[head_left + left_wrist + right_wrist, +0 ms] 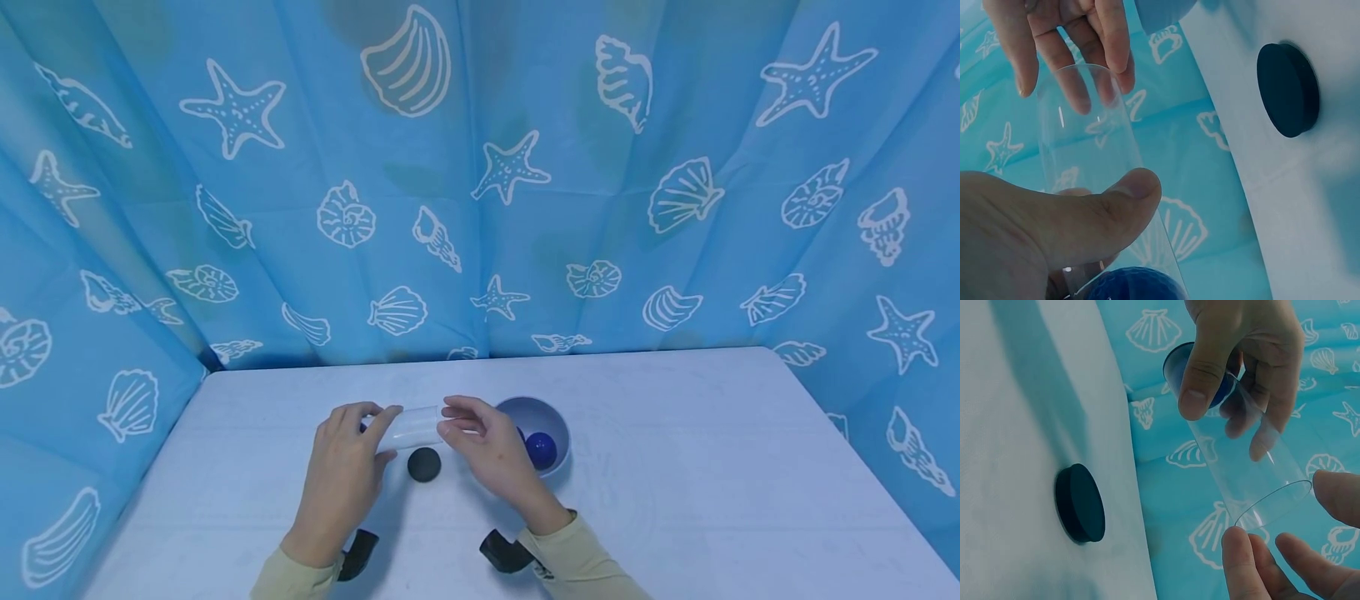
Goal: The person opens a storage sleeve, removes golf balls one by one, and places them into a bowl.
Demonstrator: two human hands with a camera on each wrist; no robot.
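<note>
My left hand (341,471) grips a clear tube (418,427) near one end, thumb on one side and fingers on the other. The tube lies almost level above the table in the head view. Inside its held end sits a blue ball (1136,286), partly hidden by the hand. At the tube's open rim, my right hand (498,454) has its fingers loosely spread, fingertips right at the edge. A black round lid (424,465) rests on the table below the tube, its rim (1080,503) visible in the right wrist view.
Beside the right hand stands a grey-blue bowl (534,412) with blue balls (541,451) in it, partly hidden by that hand. Black camera mounts (506,552) show at the wrists. A blue curtain (480,208) with shell prints hangs behind the white table (675,467).
</note>
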